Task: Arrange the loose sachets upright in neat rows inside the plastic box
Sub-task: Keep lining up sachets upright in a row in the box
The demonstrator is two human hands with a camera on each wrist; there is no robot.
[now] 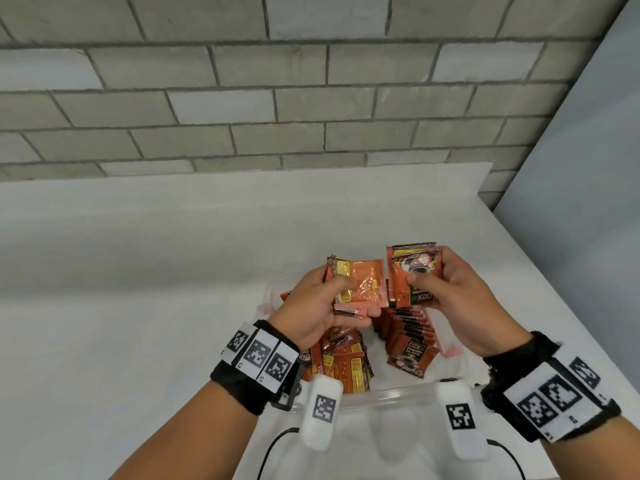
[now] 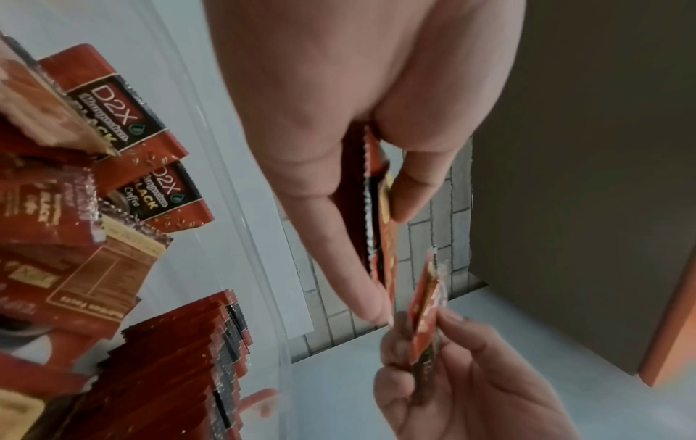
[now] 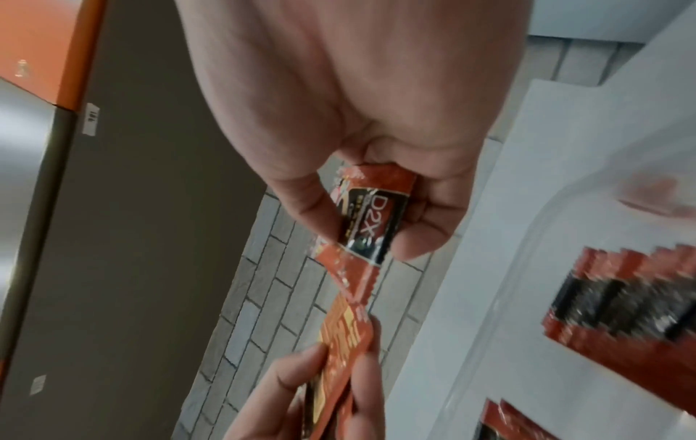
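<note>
Two hands above the plastic box (image 1: pixel 388 396): left hand (image 1: pixel 313 308) grasping a small stack of sachets (image 1: pixel 360 287), right hand (image 1: pixel 457 303) pinching another stack (image 1: pixel 412 275). Two rows inside: right row (image 1: pixel 410 336) upright, left row (image 1: pixel 343 362) leaning. Bare table (image 1: pixel 138 271) left and far.

Glossy crinkled foil sachets (image 1: pixel 369 282), clear smooth plastic box (image 1: pixel 388 393), matt white table (image 1: pixel 138 271), rough grey brick wall (image 1: pixel 242 98), black cloth wristbands (image 1: pixel 239 386)

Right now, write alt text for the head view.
Two hands hold sachets above a clear plastic box: the left hand grips a small stack, the right hand another. Below, sachets stand in a row beside a looser pile.
</note>
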